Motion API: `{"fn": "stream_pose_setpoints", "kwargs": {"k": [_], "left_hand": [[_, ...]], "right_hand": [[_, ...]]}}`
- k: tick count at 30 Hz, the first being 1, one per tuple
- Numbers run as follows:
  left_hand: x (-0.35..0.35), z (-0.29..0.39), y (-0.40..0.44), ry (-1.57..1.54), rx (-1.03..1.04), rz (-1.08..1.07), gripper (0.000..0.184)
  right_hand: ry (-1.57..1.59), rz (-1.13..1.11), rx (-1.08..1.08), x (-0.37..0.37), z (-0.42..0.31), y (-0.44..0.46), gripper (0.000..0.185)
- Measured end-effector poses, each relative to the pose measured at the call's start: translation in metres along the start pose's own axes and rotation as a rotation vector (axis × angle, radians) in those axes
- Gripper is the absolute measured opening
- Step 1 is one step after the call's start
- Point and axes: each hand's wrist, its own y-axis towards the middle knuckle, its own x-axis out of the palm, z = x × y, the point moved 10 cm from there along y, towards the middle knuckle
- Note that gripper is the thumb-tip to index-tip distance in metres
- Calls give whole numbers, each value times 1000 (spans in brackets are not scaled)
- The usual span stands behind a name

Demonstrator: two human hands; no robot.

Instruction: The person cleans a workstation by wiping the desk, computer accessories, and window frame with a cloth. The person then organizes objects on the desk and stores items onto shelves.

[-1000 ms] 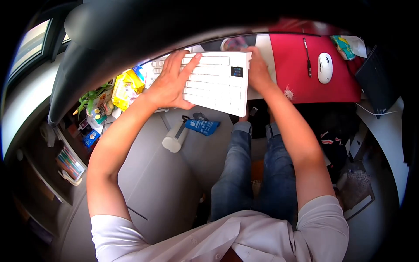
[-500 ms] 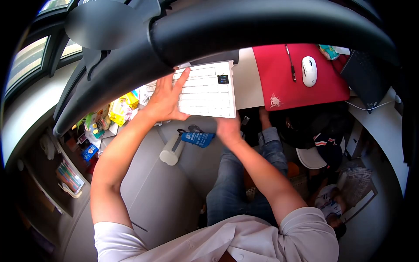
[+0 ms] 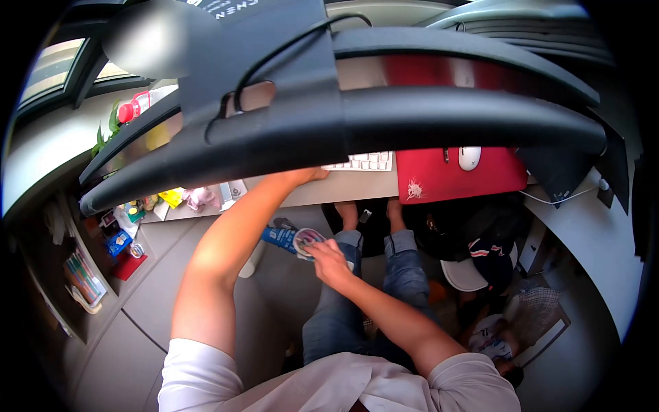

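Note:
My left hand reaches to the desk beside the white keyboard. Its thumb side shows at the keyboard's left end, while the fingers are hidden under the black curved monitor. Over the gap between my legs and the drawers, my right hand has its fingers closed at the edge of a round container with a white rim. The contents look pinkish and too small to make out. Just left of it is a blue packet. A white cylinder is mostly covered by my left forearm.
A red desk mat holds a white mouse and a pen. Packets and a pink cloth-like item crowd the desk's left side. A dark cap lies on a white seat at right. Another person is at lower right.
The keyboard, held tilted up before, now lies lower under the monitor. My right hand left it and moved down and left to the round container. The view has shifted, showing more of the monitor.

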Motion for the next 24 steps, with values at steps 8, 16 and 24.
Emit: {"fn": "stream_pose_setpoints", "kwargs": {"k": [8, 16, 24], "left_hand": [[-40, 18, -4, 88, 31, 208, 80], [-25, 7, 15, 38, -3, 211, 81], [-45, 72, -86, -90, -67, 884, 71]], "right_hand": [[-121, 62, 111, -72, 22, -24, 53], [-157, 68, 107, -123, 5, -40, 51], [-300, 69, 59, -204, 25, -13, 39]]}}
